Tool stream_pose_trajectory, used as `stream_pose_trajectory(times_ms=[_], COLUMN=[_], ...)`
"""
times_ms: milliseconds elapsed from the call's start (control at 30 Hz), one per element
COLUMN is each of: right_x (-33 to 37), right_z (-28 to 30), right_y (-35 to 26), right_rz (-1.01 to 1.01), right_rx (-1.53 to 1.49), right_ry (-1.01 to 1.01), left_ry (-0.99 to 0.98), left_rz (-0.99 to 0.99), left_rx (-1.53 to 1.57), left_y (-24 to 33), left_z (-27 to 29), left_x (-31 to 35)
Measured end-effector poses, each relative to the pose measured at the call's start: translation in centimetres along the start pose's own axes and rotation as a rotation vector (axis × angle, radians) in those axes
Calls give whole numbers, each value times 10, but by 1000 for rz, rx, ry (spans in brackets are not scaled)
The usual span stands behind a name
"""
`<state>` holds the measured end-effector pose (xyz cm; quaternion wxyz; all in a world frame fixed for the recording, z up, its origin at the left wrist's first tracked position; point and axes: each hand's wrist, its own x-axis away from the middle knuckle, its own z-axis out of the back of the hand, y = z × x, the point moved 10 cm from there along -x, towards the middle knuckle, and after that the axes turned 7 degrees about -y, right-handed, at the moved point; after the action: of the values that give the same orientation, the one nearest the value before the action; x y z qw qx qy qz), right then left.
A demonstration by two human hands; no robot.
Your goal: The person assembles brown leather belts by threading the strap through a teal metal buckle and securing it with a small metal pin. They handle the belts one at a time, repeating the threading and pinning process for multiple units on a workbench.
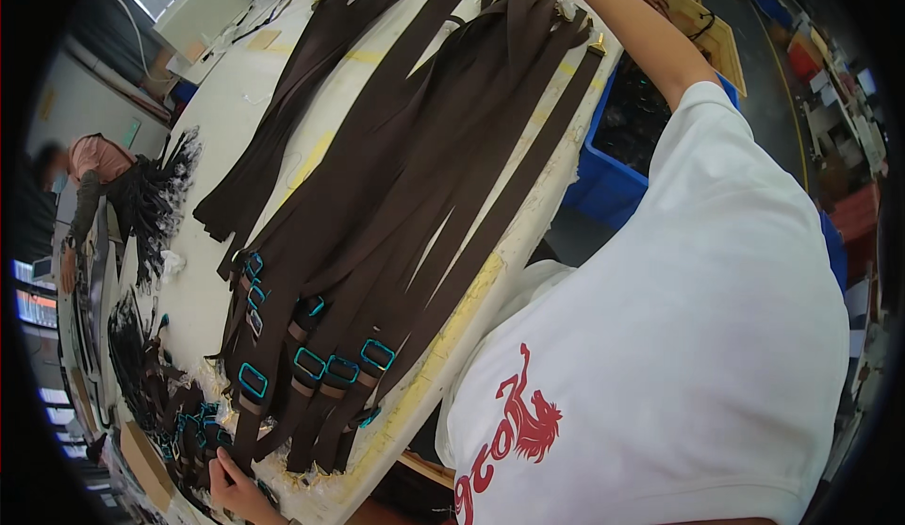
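Here's the strap in question: a dark brown strap [247, 434] with a teal-rimmed rectangular buckle [253, 381], its lower end right at the fingertips of the left hand [238, 495]. That hand comes in at the lower edge, fingers curled and mostly closed, tips up against the brown; whether it really pinches the strap, one cannot tell from here. Just left of the fingers, a tangled heap of buckled straps [198, 428] crowds in close.

Follow the strap up and it joins a broad bundle of brown straps [405, 167], fanned lengthwise over the white tabletop [255, 122], more teal buckles clustered at its lower end. A gold-coloured metal clip [598, 46] caps the strap nearest the right rim. Over that way goes the right forearm [617, 7], reaching along the top; its hand is out past the picture's edge, so its grip can't be told.

Now the edges: the table's near border runs past the white shirt [650, 336], yellow tape [443, 351] along it, with the outermost strap lying close inside. Between the big bundle and a second strap bundle [311, 101] farther left, a pale strip of tabletop shows, and a wider pale stretch lies left of that. Beyond the right border sits a blue crate [603, 181]; on the far left, a co-worker in a pink top [99, 157] leans beside black strands [160, 200].
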<state>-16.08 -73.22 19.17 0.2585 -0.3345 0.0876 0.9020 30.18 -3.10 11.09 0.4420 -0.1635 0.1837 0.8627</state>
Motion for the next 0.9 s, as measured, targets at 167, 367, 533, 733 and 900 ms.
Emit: stream_pose_trajectory(times_ms=[167, 367, 533, 733, 900], right_x=[53, 7, -40, -75, -72], right_z=[-67, -163, -245, -355, -375], right_y=[73, -98, -337, -462, -481], right_rz=[-58, 135, 666, 701, 605], right_rx=[350, -303, -400, -274, -273], right_ry=[-160, -175, -270, -459, -481], left_ry=[-129, -54, 68, 44, 69], left_rz=[-120, -118, -151, -115, 98], left_rx=[-85, -228, -219, 0, 50], left_y=[0, 17, 75, 137, 100], left_z=[-88, -94, -68, -57, -40], left_x=[-25, -13, 4, 72, 130])
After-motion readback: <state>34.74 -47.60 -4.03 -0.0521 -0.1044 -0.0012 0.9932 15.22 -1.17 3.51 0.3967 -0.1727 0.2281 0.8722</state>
